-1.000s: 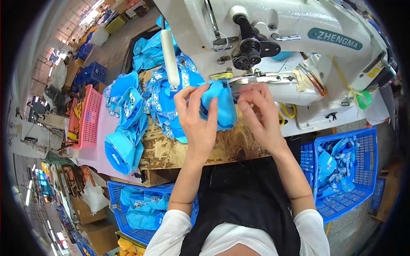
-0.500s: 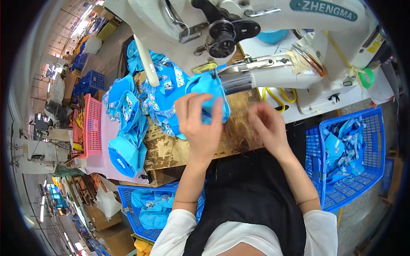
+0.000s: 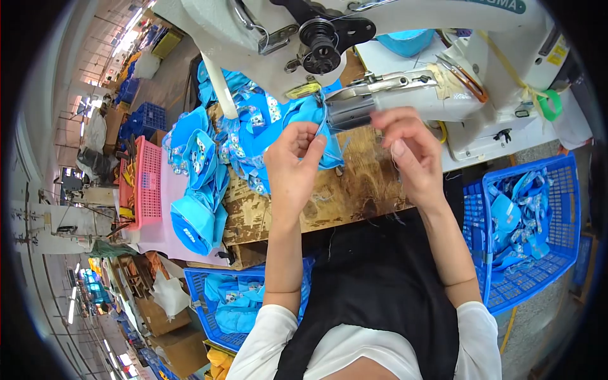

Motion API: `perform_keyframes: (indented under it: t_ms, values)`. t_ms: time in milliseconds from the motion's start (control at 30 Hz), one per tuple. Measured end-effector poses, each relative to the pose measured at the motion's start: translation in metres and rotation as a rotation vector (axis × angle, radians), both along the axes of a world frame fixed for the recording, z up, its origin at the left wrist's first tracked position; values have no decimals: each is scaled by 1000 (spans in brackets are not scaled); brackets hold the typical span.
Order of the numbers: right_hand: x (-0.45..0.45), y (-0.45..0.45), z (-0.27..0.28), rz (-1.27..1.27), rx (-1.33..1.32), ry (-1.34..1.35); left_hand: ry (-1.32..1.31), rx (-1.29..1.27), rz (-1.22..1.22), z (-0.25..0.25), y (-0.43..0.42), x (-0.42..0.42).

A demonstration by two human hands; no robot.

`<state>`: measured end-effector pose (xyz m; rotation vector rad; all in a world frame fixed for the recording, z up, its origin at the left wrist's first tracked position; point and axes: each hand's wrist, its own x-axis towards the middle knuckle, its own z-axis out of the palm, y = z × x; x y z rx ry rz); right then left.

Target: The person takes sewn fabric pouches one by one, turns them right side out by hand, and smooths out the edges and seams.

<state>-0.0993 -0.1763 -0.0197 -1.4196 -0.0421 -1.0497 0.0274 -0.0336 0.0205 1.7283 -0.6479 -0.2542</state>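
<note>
A blue hat (image 3: 297, 117) with a patterned cartoon-print body sits at the narrow arm of the sewing machine (image 3: 354, 113), under its head. My left hand (image 3: 292, 166) pinches the hat's near edge between thumb and fingers, close to the needle area. To the right of the hat, apart from it, my right hand (image 3: 415, 155) has its fingers curled and the thumb drawn up to them. A fine thread seems to hang by that thumb, but whatever the fingertips hold is too small to make out. The fingers are slightly blurred.
More blue hats (image 3: 197, 180) lie stacked on the left of the worn wooden table (image 3: 361, 183). A pink basket (image 3: 149, 183) stands beyond them. Blue crates with blue pieces stand at right (image 3: 484, 253) and below left (image 3: 199, 297). Orange-handled snips (image 3: 465, 82) rest on the machine.
My left hand has closed on the hat's edge. My right hand has risen, with its fingers curled. The view has shifted slightly, and the hat's rim looks more flattened.
</note>
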Motion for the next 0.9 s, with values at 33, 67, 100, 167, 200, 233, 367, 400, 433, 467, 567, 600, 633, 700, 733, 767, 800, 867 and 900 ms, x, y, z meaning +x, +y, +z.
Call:
perform_keyframes:
  t_ms: [33,67,100,167,200,233,367,400,433,467,567,600,633,700,733,767,800,867,900]
  values:
    - [7,4,0,205,183,-85,-2,12,-7,1,0,-2]
    - [16,10,1,413,364,-169,-5,24,-11,2,2,-3]
    - [23,16,1,625,546,-252,-6,36,-12,2,4,-5]
    - [28,19,2,843,726,-334,-10,46,-8,2,8,-5]
    - [26,21,3,624,659,-181,-196,70,62,1,10,-4]
    - [23,23,5,406,585,-30,-380,94,133,-1,13,-2]
    - [26,31,9,-135,189,358,-723,134,289,-8,15,11]
    - [28,34,11,-252,-26,438,-707,130,277,-10,12,17]
    - [29,38,12,-370,-244,508,-694,123,264,-11,10,23]
    - [30,40,13,-489,-466,570,-682,114,249,-11,9,26]
    - [10,43,3,-329,-443,456,-527,128,195,-12,10,26]
    - [-2,46,-2,-236,-434,480,-452,137,163,-13,10,26]
    - [-13,48,-7,-141,-427,507,-374,143,133,-13,10,27]
    - [-29,48,-18,-124,-446,592,-356,104,128,-13,10,31]
    - [-36,46,-22,-113,-448,676,-343,79,113,-13,11,34]
    - [-41,43,-25,-101,-452,762,-329,53,101,-14,11,35]
    - [-43,40,-25,-89,-452,852,-311,30,88,-16,11,35]
    - [-35,37,-16,-131,-358,815,-311,14,86,-21,7,37]
    - [-25,36,-8,-178,-252,764,-325,7,76,-23,4,39]
